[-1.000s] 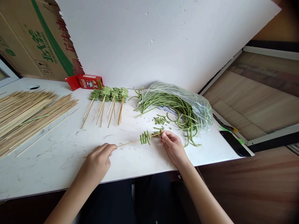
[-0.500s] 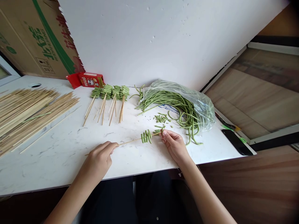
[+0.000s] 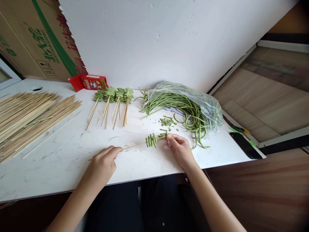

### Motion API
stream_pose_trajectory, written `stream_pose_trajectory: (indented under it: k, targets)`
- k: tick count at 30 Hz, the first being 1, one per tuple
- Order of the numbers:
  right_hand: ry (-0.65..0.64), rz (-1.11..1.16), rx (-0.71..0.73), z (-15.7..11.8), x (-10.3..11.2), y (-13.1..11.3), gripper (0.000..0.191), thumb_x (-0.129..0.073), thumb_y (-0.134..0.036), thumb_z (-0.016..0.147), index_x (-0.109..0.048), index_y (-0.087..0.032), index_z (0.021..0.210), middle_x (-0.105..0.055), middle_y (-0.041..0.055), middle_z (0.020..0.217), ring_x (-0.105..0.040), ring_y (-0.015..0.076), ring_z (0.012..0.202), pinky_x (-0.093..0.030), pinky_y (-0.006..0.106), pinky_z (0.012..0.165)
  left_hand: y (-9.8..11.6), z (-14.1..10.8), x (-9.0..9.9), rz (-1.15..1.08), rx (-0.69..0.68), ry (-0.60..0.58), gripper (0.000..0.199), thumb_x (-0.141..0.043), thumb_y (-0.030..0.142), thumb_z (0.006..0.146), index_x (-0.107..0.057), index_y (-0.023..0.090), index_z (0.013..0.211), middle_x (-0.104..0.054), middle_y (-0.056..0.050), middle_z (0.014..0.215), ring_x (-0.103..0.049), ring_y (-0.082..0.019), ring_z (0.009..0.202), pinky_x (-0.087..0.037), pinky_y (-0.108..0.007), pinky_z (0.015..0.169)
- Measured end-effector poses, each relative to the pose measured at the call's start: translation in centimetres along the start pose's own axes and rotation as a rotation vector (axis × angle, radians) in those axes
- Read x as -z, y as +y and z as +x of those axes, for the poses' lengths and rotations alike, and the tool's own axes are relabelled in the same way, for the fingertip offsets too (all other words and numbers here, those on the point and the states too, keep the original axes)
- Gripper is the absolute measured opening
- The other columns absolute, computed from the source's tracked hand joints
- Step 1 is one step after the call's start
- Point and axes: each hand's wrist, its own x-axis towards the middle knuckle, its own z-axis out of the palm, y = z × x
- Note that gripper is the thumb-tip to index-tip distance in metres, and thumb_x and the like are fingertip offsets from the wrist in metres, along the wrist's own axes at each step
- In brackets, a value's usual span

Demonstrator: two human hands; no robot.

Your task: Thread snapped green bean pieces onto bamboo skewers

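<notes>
My left hand (image 3: 103,160) is closed around a thin wooden skewer (image 3: 132,146), whose back end pokes out behind the hand. Several short green bean pieces (image 3: 151,140) are threaded crosswise on it, towards its right end. At that end, my right hand (image 3: 179,149) pinches a piece of green bean (image 3: 166,133) between thumb and fingertips, by the skewer's tip. The fingers partly hide the tip, so I cannot tell how far it enters the piece. Just beyond the right hand lies a small heap of cut bean pieces (image 3: 167,121).
Long green beans (image 3: 173,100) spill from a clear plastic bag (image 3: 212,112) at the back right. Filled bean skewers (image 3: 115,95) lie at the back middle near a red box (image 3: 94,82). Bare skewers (image 3: 33,112) cover the left; a black phone (image 3: 245,145) rests at the right edge.
Both hands stay almost in place on the skewer. The view has shifted very slightly; the threaded bean pieces look the same.
</notes>
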Motion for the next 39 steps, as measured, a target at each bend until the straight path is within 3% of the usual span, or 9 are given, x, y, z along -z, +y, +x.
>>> stream_pose_trajectory:
  k: [6,20,24,30,39]
  targets:
    - [0.003,0.103,-0.032,-0.1,-0.6,-0.8,0.029,-0.089,-0.050,0.082,-0.084,-0.022,0.088,-0.070,0.0023,0.079,-0.053,0.0142,0.067,-0.045,0.030,0.065,-0.1,-0.1,0.0,0.019,-0.006,0.007,0.048,-0.036,-0.010,0.080,-0.067,0.019,0.102,-0.069,-0.001,0.085,-0.069,-0.014,0.076,-0.051,-0.023,0.068]
    - [-0.005,-0.026,-0.017,-0.2,-0.5,-1.0,0.027,-0.089,-0.048,0.083,-0.081,-0.022,0.089,-0.073,0.0031,0.093,-0.054,0.0133,0.071,-0.047,0.029,0.074,-0.2,-0.1,-0.1,0.032,-0.027,0.015,0.049,-0.035,-0.011,0.080,-0.066,0.019,0.102,-0.066,0.001,0.082,-0.067,-0.013,0.074,-0.051,-0.023,0.068]
    - [-0.021,-0.063,0.007,-0.3,-0.3,-0.7,0.026,-0.087,-0.047,0.085,-0.081,-0.022,0.089,-0.072,0.0025,0.088,-0.054,0.0144,0.072,-0.046,0.030,0.075,-0.3,-0.2,-0.1,0.031,-0.013,-0.010,0.049,-0.034,-0.011,0.078,-0.066,0.019,0.100,-0.062,0.001,0.079,-0.066,-0.013,0.073,-0.050,-0.023,0.067]
    - [-0.010,-0.107,-0.006,-0.6,-0.5,-0.8,0.030,-0.085,-0.051,0.086,-0.081,-0.021,0.086,-0.070,0.0022,0.079,-0.050,0.0149,0.067,-0.042,0.030,0.068,-0.1,-0.1,0.0,0.023,-0.013,0.008,0.051,-0.033,-0.012,0.077,-0.066,0.020,0.101,-0.063,0.001,0.080,-0.065,-0.013,0.072,-0.049,-0.023,0.068]
    - [0.001,-0.139,-0.032,-1.5,-1.9,-0.9,0.033,-0.086,-0.054,0.083,-0.082,-0.021,0.086,-0.073,0.0039,0.085,-0.048,0.0138,0.065,-0.040,0.030,0.063,0.3,0.1,0.1,0.050,-0.033,0.042,0.051,-0.035,-0.013,0.079,-0.068,0.019,0.100,-0.068,0.000,0.081,-0.069,-0.013,0.074,-0.052,-0.023,0.068]
